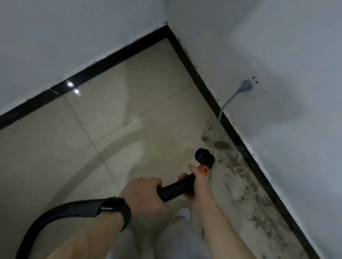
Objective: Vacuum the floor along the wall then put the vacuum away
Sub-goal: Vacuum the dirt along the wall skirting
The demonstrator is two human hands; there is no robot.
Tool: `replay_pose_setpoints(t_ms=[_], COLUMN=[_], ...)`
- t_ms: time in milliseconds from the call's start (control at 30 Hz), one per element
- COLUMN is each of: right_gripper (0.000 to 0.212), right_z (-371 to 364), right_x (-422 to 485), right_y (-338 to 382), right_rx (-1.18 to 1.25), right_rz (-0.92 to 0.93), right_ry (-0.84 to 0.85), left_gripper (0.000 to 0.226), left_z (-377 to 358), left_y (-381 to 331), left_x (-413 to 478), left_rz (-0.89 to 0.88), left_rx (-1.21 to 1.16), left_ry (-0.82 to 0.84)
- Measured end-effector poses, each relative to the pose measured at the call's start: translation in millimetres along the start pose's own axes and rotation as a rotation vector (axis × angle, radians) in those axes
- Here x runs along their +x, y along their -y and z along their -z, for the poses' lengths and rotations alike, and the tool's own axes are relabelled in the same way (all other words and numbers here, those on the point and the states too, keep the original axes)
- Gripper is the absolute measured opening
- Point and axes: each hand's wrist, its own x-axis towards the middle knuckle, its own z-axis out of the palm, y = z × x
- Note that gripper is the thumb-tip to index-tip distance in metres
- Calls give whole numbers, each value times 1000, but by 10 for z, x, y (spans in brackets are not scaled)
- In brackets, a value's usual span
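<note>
A black vacuum handle tube [176,189] with an orange button [203,170] points toward the right wall; its open round end [203,155] hangs above the floor. My left hand [144,194] grips the tube's rear part, and my right hand [198,184] grips it nearer the front, thumb by the orange button. The ribbed black hose [57,216] curves from under my left wrist down to the bottom left. Brown dirt [245,177] is strewn over the beige tile floor [96,140] along the right wall's black skirting [269,178].
A grey plug [247,85] sits in a wall socket on the right wall, and its grey cord [221,119] drops to the floor near the tube's end. Two white walls meet in a corner [166,25] ahead. My grey-trousered legs [179,254] stand below the hands.
</note>
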Motion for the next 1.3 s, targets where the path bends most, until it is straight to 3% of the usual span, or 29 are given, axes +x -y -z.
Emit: replay_pose_setpoints(t_ms=[133, 267, 367, 467, 567, 700, 833, 1067, 1200, 1300], right_gripper=[32, 34, 34, 19, 58, 78, 63, 51, 62, 71], right_z=[39, 174, 423, 728, 986, 1141, 1007, 808, 913, 1354], right_x=[-653, -907, -933, -827, -469, 239, 512, 891, 825, 940], right_y=[-82, -78, 22, 59, -32, -132, 124, 417, 476, 389], right_rx=[-183, -475, -553, -520, -593, -689, -756, -939, -923, -847], right_rz=[109, 374, 369, 290, 284, 319, 302, 257, 140, 206], right_ry=[95, -25, -82, -135, -102, -34, 55, 248, 345, 218], left_gripper=[40, 54, 66, 53, 56, 60, 56, 43, 47, 52], left_z=[-132, -278, -504, -880, -1353, -1790, -1931, -1972, -2028, -1949], left_y=[-487, -778, -599, -299, -277, -382, -486, -633, -789, -949], left_x=[-348, -527, -632, -663, -595, -318, 140, 775, 746, 644], left_rz=[84, 7, 20, 68, 92, 154, 226, 343, 351, 307], left_rx=[-316, -538, -339, -162, -244, -241, -228, -226, -174, -78], left_ry=[-138, -231, -124, 33, 174, 133, 22, 35, 78, 259])
